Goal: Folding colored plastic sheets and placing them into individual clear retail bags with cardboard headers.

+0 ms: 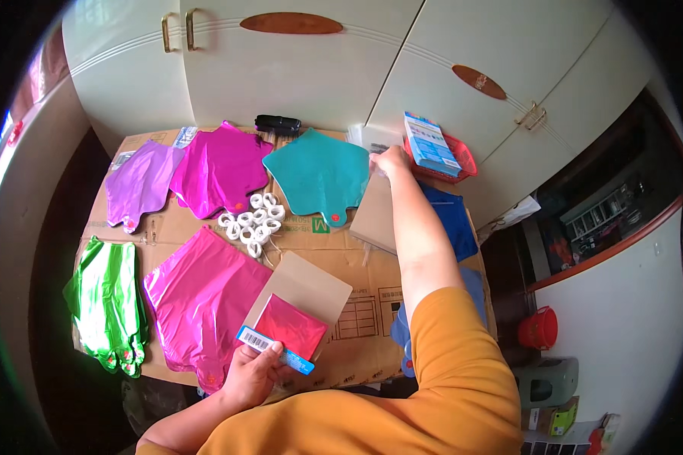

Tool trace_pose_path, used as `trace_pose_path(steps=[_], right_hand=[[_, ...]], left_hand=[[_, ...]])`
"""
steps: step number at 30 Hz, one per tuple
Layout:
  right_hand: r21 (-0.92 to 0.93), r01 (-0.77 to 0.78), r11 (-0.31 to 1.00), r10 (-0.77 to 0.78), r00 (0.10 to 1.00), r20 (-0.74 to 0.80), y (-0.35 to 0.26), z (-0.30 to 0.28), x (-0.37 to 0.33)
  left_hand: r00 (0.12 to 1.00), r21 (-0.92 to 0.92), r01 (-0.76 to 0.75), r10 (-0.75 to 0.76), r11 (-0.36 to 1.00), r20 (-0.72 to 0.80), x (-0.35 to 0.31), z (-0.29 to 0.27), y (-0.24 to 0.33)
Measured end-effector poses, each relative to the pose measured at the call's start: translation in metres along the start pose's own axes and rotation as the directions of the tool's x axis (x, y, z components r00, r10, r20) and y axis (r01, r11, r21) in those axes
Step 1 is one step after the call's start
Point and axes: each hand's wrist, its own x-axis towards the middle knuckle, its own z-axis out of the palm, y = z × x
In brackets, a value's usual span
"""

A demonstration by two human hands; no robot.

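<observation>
My left hand (252,374) pinches a blue-and-white header card (287,353) with a barcode. Together with it I hold a folded red foil balloon (291,324) and a brown cardboard sheet (311,283) behind. Stretched to the back of the table, my right hand (392,159) has its fingers closed at the edge of some clear and white plastic (373,139); what is between them is too small to make out. Below that hand lies a stack of brown card sheets (376,212). A flat pink foil balloon (201,303) spreads just left of the held pieces.
Flat foil balloons lie around: teal (319,173), magenta (221,171), lilac (140,182), green (110,303) and blue (449,220). White ribbon rolls (254,222) are heaped mid-table. A red basket (463,158) holds blue header cards (432,142). Cabinets (296,68) stand behind.
</observation>
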Motion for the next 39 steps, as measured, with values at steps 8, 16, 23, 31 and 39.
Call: trace_pose_path(steps=[8, 16, 23, 31, 39], right_hand=[[-0.024, 0.075, 0.997, -0.078, 0.975, -0.209, 0.027, 0.009, 0.031], [0.033, 0.755, 0.655, -0.377, 0.364, -0.852, -0.052, -0.075, -0.047], [0.269, 0.677, 0.685, -0.636, 0.736, -0.232, -0.027, -0.070, -0.226], [0.190, 0.647, 0.738, -0.660, 0.751, 0.004, 0.026, 0.018, -0.369], [0.717, -0.279, 0.639, -0.254, 0.803, 0.539, 0.083, -0.034, -0.496]], left_hand=[[1.000, 0.015, -0.007, 0.007, 1.000, -0.017, 0.000, -0.002, -0.002], [0.998, 0.056, -0.060, 0.060, 0.997, -0.002, -0.013, 0.004, 0.001], [0.982, 0.068, -0.151, 0.157, 0.986, -0.101, -0.048, -0.019, -0.016], [0.985, -0.005, -0.169, 0.169, 0.986, -0.017, -0.085, -0.029, -0.035], [1.000, -0.184, -0.012, 0.009, 0.983, -0.015, -0.080, -0.033, -0.081]])
